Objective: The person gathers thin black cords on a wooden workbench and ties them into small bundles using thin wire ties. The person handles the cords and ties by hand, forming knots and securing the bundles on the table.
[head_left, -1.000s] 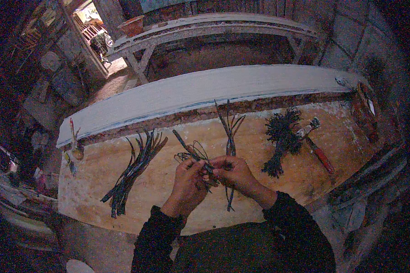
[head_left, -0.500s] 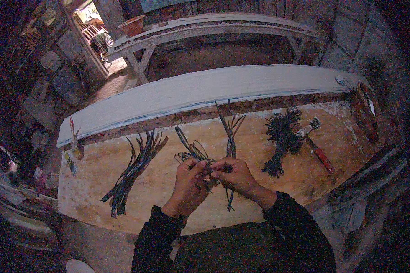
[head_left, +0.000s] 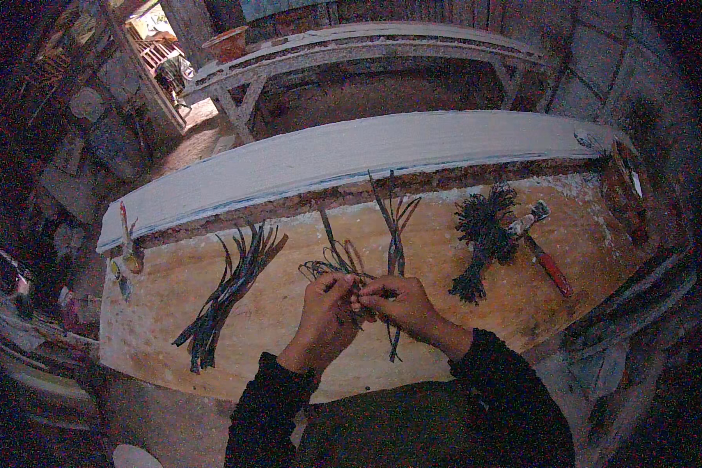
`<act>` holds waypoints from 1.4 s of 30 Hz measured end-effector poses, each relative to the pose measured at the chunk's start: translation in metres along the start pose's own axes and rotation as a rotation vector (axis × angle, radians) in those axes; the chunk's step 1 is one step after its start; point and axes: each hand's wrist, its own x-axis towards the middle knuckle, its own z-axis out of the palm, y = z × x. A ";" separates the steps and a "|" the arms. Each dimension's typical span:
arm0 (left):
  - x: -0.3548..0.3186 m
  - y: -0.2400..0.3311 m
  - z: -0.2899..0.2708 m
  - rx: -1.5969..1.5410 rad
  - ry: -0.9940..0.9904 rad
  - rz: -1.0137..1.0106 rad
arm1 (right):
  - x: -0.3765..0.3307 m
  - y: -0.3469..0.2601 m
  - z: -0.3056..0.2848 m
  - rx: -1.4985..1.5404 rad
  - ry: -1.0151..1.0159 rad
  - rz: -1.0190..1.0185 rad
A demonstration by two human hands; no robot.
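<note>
My left hand [head_left: 329, 310] is closed in a pinch on a small bunch of thin dark strips [head_left: 337, 257], whose looped ends fan out beyond the fingers. Fingertip to fingertip with it, my right hand [head_left: 398, 303] pinches the strips too; the exact spot they grip is hidden. Behind the right hand, a narrow bundle of dark strips [head_left: 395, 234] lies on the wooden board [head_left: 288, 343]. A thicker bundle of flat dark strips [head_left: 230, 292] rests to the left. On the right is a bushy bundle of dark knotted strands [head_left: 483, 242].
Beside the bushy bundle lies a red-handled brush [head_left: 550, 265] with a whitish head. Another brush [head_left: 127, 234] leans at the board's left end. A long white-coated ledge [head_left: 351, 148] runs behind the board. Farther back stands a long bench [head_left: 382, 51] with a reddish basin [head_left: 226, 44].
One long strip end in the held bunch has swung to the right and now stands more upright. Both hands stay nearly in place, still pinching.
</note>
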 end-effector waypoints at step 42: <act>-0.003 -0.003 -0.001 -0.086 -0.083 0.003 | 0.003 0.011 -0.003 0.214 0.047 -0.014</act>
